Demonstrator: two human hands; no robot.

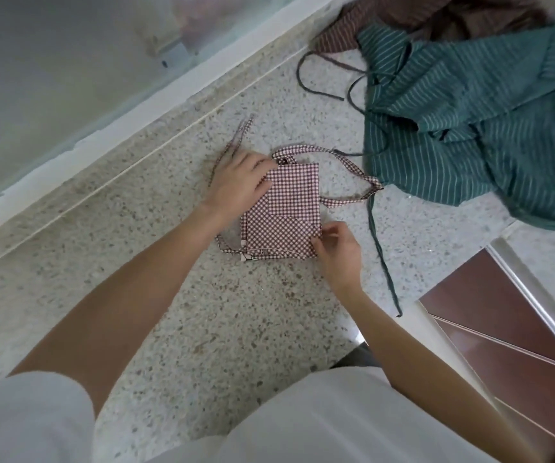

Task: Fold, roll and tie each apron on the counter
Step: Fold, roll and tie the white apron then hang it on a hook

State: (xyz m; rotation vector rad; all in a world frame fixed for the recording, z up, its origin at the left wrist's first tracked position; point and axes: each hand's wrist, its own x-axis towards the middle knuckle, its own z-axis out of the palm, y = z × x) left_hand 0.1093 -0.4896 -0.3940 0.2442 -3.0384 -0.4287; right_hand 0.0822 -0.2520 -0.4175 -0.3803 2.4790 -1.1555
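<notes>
A red-and-white checked apron [289, 208] lies folded into a small rectangle on the speckled counter [202, 312], its checked straps [353, 175] trailing to the right and far left. My left hand [239, 185] rests flat on the fold's upper left part, fingers fairly straight. My right hand [338, 248] pinches the fold's lower right corner between thumb and fingers. A crumpled teal striped apron [463, 128] lies at the right, with one long teal tie [383, 259] running down toward the counter edge.
A brown striped apron [403, 21] is heaped at the back right, partly under the teal one, with a dark strap looping out. A frosted window and white ledge [155, 105] run along the far side. Reddish floor tiles [516, 329] show past the counter's right edge.
</notes>
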